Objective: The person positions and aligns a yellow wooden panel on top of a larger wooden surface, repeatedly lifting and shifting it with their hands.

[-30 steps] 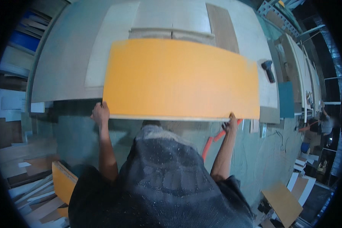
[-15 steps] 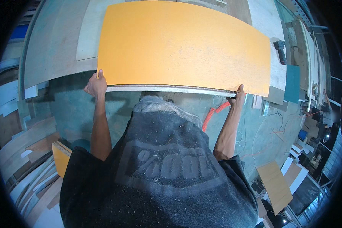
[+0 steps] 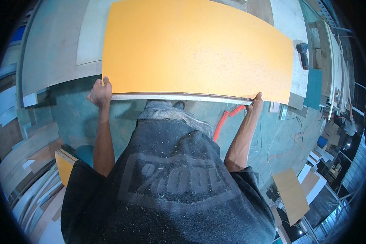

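Note:
A large rectangular orange panel [image 3: 195, 51] lies flat before me, over the near edge of the wooden worktable [image 3: 53, 61]. My left hand [image 3: 100, 92] grips its near left corner, thumb on top and fingers curled beneath. Close to the near right corner, my right hand [image 3: 256, 101] grasps the same edge, also with the thumb on the upper face. The fingers under the panel are mostly hidden. Fine dust marks the panel's right half. Directly below its near edge runs a pale strip [image 3: 179, 97].
A cordless power tool [image 3: 302, 55] lies right of the panel. An orange coiled hose [image 3: 223, 121] hangs beside my right forearm. Curved wooden strips [image 3: 38, 191] and offcuts are piled at the left. A brown board [image 3: 290, 196] and cables are on the right floor.
The orange panel sits slightly nearer and lower in view, with both hands still on its near edge. The view has shifted a little.

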The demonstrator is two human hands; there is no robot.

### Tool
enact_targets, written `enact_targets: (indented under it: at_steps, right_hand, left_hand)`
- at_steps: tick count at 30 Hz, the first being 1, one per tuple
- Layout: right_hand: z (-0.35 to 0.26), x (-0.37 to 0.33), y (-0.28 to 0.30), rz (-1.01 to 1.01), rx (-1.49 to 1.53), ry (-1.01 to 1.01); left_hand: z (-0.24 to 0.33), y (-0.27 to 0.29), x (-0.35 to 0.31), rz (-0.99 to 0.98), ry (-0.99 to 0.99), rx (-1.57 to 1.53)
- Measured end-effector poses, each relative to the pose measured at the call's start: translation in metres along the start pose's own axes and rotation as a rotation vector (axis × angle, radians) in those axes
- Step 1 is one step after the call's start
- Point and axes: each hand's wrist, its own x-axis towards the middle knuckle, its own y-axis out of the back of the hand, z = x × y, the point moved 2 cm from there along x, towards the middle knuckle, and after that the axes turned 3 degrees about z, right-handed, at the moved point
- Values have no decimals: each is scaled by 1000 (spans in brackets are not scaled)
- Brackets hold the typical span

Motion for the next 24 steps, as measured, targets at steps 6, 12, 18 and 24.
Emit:
enact_targets:
  at_steps: [6, 12, 18, 24]
  right_hand:
    - [-3, -1, 1, -17, 40, 40]
    - [-7, -17, -10, 22, -6, 82]
    - [-5, -33, -28, 135, -38, 166]
    - [5, -35, -29, 152, -95, 163]
  left_hand:
    - [3, -5, -2, 37, -13, -11]
    - [14, 0, -3, -17, 8, 34]
    - [4, -3, 0, -32, -39, 60]
    - [0, 0, -2, -79, -58, 65]
